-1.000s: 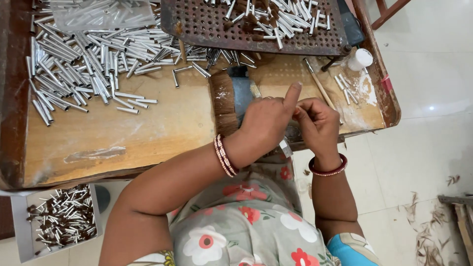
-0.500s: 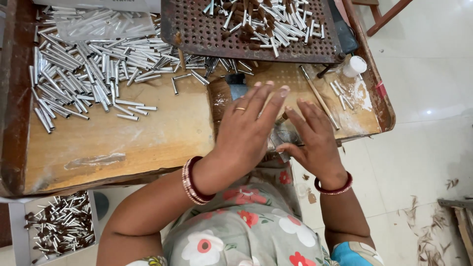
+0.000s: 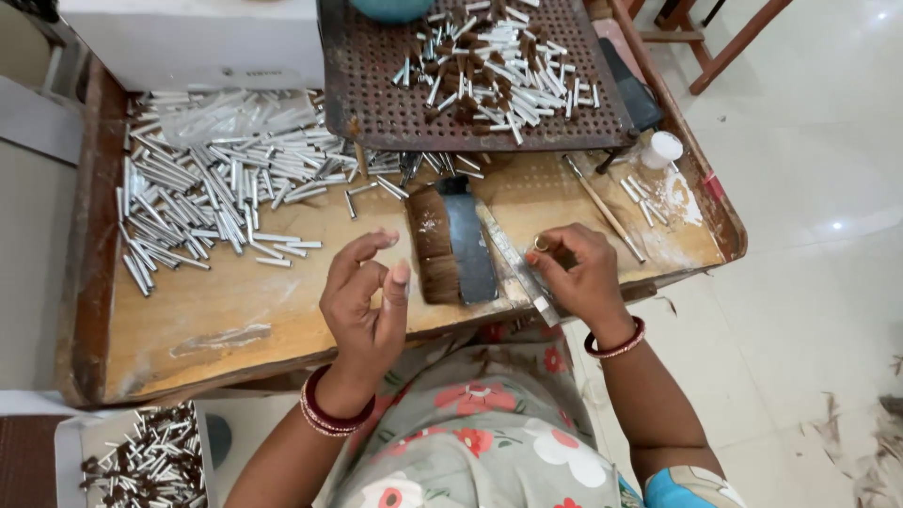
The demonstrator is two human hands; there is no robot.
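My left hand [image 3: 367,301] is raised over the front of the wooden table [image 3: 235,320], palm turned toward me. Its fingers are loosely curled and apart, and it holds nothing. My right hand [image 3: 576,275] rests on the table to the right, fingers closed over a small dark tuft of brown bristle [image 3: 564,256] that is mostly hidden. It lies against a slanted metal strip [image 3: 513,259]. Between the hands lie a brown bristle bundle [image 3: 433,246] and a dark flat metal plate [image 3: 468,240].
Several loose silver tubes [image 3: 207,188] are heaped at the table's back left. A perforated tray [image 3: 376,103] holds bristle-filled tubes. A thin wooden stick [image 3: 602,207] and a small white pot [image 3: 663,149] lie to the right. A lower tray [image 3: 141,461] holds more tubes. A white box [image 3: 188,38] stands at the back.
My hands were together over the bristle bundle. Now they have parted: the left has lifted back toward me, and the right has moved right and settled on the metal strip.
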